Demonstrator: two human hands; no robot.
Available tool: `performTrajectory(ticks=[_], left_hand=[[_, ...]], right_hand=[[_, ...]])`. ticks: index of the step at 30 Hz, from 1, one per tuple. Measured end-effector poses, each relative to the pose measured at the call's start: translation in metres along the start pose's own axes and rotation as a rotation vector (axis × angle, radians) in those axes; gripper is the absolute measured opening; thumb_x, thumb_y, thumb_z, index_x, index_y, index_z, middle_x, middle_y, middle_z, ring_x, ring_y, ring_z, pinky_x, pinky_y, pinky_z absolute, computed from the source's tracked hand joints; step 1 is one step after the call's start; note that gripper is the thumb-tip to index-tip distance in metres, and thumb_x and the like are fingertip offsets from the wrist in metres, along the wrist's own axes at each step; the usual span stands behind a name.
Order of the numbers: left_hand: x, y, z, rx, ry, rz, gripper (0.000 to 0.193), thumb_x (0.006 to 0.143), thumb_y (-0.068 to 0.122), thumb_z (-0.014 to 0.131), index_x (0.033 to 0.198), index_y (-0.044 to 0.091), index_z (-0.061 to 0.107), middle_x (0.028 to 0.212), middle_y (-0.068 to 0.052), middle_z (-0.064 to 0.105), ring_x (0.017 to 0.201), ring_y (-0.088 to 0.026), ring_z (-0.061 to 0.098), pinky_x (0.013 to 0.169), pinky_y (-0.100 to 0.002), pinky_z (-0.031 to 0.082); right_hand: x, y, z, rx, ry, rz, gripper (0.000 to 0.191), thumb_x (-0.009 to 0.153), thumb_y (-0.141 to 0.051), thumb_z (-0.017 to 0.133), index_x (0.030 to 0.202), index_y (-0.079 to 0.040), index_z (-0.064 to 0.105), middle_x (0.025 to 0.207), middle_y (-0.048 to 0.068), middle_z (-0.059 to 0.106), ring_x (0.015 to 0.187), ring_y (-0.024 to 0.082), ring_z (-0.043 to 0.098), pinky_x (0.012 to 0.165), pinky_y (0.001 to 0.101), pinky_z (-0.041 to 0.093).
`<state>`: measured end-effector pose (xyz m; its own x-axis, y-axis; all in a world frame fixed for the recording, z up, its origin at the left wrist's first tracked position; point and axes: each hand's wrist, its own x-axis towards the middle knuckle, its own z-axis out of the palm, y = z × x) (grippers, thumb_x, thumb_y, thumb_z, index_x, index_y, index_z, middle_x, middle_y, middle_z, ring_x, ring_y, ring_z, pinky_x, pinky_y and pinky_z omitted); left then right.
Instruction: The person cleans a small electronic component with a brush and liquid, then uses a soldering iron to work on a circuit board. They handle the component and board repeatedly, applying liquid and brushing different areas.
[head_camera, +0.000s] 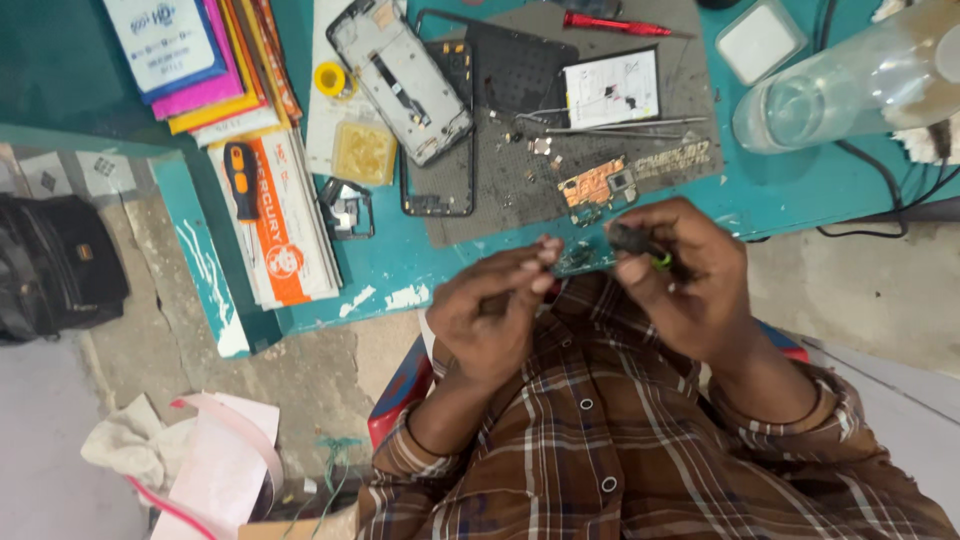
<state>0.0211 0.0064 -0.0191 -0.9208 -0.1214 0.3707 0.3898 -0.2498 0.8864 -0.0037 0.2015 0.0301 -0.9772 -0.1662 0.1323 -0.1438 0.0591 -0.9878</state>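
Note:
My left hand (495, 310) pinches a small dark part (577, 258) between its fingertips, just above my checked shirt. My right hand (680, 280) grips a short black tool with a green band (640, 245) and holds its tip close to that part. Both hands hover at the near edge of the teal table (790, 190). Just beyond them, on a grey work mat (500, 190), lies a small orange circuit board (596, 184). A stripped phone body (402, 80) rests farther back on the mat's left.
On the mat lie a black phone frame (440, 170), a white card (610, 88), tweezers (615, 125) and a red screwdriver (603, 22). A clear bottle (840, 90) lies at the right. Flat packages (200, 60) and an orange-handled tool (240, 180) sit at the left; a black bag (50, 265) is on the floor.

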Motion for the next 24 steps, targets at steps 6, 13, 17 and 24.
performTrajectory(ticks=[6, 13, 17, 24], left_hand=[[0.005, -0.003, 0.003, 0.045, -0.109, 0.124, 0.012, 0.092, -0.004, 0.077, 0.101, 0.001, 0.070, 0.110, -0.017, 0.075, 0.115, -0.030, 0.075, 0.105, -0.047, 0.062], [0.007, 0.000, -0.021, -0.483, -0.222, -0.648, 0.007, 0.101, -0.004, 0.068, 0.107, -0.004, 0.069, 0.109, -0.021, 0.074, 0.097, -0.027, 0.076, 0.084, -0.040, 0.067], [0.009, -0.005, -0.026, -0.910, -0.253, -1.015, 0.025, 0.101, -0.006, 0.065, 0.123, -0.002, 0.056, 0.115, -0.021, 0.070, 0.108, -0.027, 0.075, 0.087, -0.038, 0.067], [0.007, -0.004, -0.025, -1.098, -0.244, -1.099, 0.041, 0.103, -0.008, 0.063, 0.140, -0.002, 0.048, 0.117, -0.023, 0.069, 0.105, -0.029, 0.075, 0.092, -0.038, 0.066]], right_hand=[[-0.002, 0.015, -0.001, -0.002, -0.073, -0.065, 0.014, 0.096, 0.003, 0.073, 0.109, 0.001, 0.070, 0.103, 0.010, 0.073, 0.089, 0.012, 0.066, 0.076, 0.0254, 0.050], [0.015, 0.016, -0.016, 0.014, -0.322, -0.129, 0.015, 0.090, 0.001, 0.075, 0.104, -0.001, 0.072, 0.098, 0.009, 0.073, 0.086, 0.015, 0.071, 0.071, 0.0279, 0.054], [0.018, 0.012, -0.021, -0.059, -0.429, -0.082, 0.016, 0.086, -0.002, 0.078, 0.101, -0.002, 0.074, 0.095, 0.008, 0.074, 0.082, 0.017, 0.074, 0.067, 0.0290, 0.057], [0.024, 0.016, -0.025, -0.133, -0.486, -0.156, 0.016, 0.087, -0.008, 0.077, 0.102, -0.004, 0.075, 0.094, 0.006, 0.073, 0.078, 0.015, 0.074, 0.062, 0.0285, 0.055]])
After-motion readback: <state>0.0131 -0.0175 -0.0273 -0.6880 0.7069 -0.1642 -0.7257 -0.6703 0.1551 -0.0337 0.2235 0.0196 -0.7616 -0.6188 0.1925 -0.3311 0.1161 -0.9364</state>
